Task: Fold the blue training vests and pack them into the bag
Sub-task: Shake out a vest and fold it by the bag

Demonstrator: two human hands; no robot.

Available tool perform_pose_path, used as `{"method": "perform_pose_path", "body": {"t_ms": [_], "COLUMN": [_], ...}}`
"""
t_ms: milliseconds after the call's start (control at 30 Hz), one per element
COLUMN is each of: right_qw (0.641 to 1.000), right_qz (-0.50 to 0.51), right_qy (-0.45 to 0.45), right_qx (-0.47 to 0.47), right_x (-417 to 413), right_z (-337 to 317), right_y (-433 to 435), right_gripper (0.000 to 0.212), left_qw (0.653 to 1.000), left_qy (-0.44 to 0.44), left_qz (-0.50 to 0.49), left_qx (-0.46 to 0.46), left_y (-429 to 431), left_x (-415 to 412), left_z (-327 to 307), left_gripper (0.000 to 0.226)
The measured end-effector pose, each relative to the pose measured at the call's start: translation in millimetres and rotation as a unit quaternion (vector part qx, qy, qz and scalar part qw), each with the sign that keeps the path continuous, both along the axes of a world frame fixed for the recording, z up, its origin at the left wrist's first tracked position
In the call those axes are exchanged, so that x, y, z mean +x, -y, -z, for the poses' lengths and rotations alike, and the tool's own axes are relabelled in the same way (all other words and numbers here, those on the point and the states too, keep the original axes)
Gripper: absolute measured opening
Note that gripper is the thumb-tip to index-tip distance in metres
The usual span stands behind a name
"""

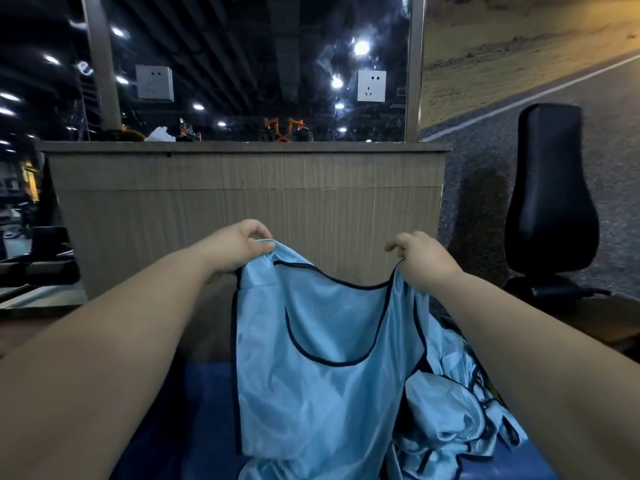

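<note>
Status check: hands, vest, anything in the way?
Hands: left hand pinches one shoulder, right hand the other. Held up: blue vest, unfolded, hanging open. Lower right beside it, crumpled vest pile; nothing blocking.

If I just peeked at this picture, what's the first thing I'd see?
Your eye would land on the light blue vest with dark trim, hanging in the middle. The left hand and the right hand each pinch one of its shoulder straps. Next you'd spot the pile of blue vests crumpled low on the right, and the black chair further back on the right.
</note>
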State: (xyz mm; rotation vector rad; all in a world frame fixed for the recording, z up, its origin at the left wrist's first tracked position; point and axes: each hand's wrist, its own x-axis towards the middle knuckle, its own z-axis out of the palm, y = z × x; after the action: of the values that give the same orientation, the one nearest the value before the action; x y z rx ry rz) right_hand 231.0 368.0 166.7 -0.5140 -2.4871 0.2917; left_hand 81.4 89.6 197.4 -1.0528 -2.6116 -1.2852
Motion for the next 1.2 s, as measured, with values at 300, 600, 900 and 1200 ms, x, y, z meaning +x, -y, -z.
{"method": "perform_pose_path", "body": {"t_ms": [300,600,900,1200], "right_qw": [0.969,0.964,0.969,0.969], "right_qz": [-0.138,-0.233,-0.170,-0.113], "right_qy": [-0.074,-0.041,-0.115,-0.132], "right_qx": [-0.188,-0.122,-0.137,-0.174], "right_x": [14,0,-5,-4], "right_z": [1,16,16,10], "right_y": [37,85,74,69], "right_gripper": [0.030,0.033,0.018,0.022], "left_qw": [0.982,0.960,0.991,0.989], "left_qy": [0.110,0.181,0.052,-0.017], "left_qz": [0.120,0.078,0.040,0.147], "left_qx": [0.091,0.199,0.121,0.006], "left_y": [-29,-63,-60,-68], "left_x": [25,41,44,57], "left_z": [6,9,13,18], "left_gripper": [0.012,0.007,0.018,0.049]}}
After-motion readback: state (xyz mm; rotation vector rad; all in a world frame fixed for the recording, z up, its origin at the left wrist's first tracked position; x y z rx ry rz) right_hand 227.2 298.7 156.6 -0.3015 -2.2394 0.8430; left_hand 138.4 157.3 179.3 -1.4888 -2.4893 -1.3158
